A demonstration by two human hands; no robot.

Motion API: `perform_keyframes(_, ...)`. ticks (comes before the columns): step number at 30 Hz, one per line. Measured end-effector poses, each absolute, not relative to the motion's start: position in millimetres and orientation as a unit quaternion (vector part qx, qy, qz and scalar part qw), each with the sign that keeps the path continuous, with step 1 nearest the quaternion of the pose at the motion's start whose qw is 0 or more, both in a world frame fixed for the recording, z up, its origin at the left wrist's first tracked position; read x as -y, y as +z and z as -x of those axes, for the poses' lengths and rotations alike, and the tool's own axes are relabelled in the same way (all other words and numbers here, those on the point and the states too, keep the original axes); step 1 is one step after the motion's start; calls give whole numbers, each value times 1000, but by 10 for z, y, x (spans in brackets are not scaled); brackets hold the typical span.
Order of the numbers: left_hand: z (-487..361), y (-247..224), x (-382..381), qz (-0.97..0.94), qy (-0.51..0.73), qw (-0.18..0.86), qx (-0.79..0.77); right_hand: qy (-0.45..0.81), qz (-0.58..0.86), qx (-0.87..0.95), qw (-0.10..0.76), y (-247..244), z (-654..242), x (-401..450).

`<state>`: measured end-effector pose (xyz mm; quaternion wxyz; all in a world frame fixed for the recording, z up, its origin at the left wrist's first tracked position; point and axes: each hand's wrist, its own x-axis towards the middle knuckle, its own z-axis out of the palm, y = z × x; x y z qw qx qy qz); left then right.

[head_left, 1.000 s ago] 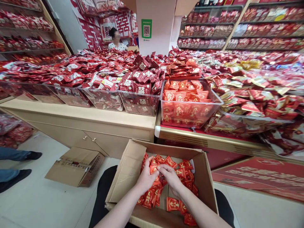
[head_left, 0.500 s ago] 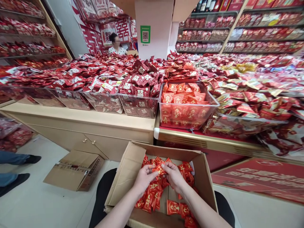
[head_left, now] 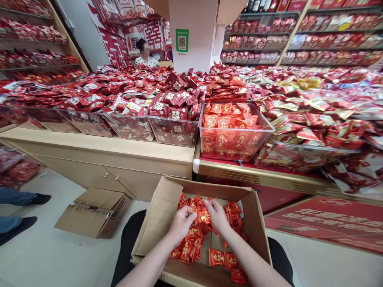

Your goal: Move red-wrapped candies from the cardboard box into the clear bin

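Observation:
My left hand (head_left: 181,224) is closed in a pinch, its thumb at the left edge of a small red candy packet (head_left: 204,217) with gold print. From the other side my right hand (head_left: 218,216) pinches by the same packet, thumb and forefinger close together. Both hands are low inside an open cardboard box (head_left: 172,190) set between my legs. Similar red packets (head_left: 186,249) lie beneath and around my fingers, and more (head_left: 217,258) are near the box's front right. My fingers partly hide where they grip the packet.
Beyond the box, a clear plastic bin (head_left: 236,145) of the same red packets stands on a counter, beside a bin of dark red packets (head_left: 176,115). A closed carton (head_left: 89,213) sits on the floor at left, near another person's legs (head_left: 18,197). Someone (head_left: 146,59) is behind the counter.
My hands have moved slightly apart, and more of the packet shows between them. The view has shifted a little; the box and bins stay where they were.

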<state>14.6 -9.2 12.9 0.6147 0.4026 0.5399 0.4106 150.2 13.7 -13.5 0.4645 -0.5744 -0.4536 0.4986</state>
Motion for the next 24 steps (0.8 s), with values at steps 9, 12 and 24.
perform_keyframes(9, -160, 68, 150, -428, 393, 617, -531, 337, 623, 574, 410, -132, -1502, -138)
perform_keyframes(12, -140, 12, 107, -445, 377, 617, -529, 345, 606, 589, 408, -190, -1427, -125)
perform_keyframes(24, -79, -219, 64, -413, 319, 668, -531, 298, 588, 659, 363, -121, -1392, -108)
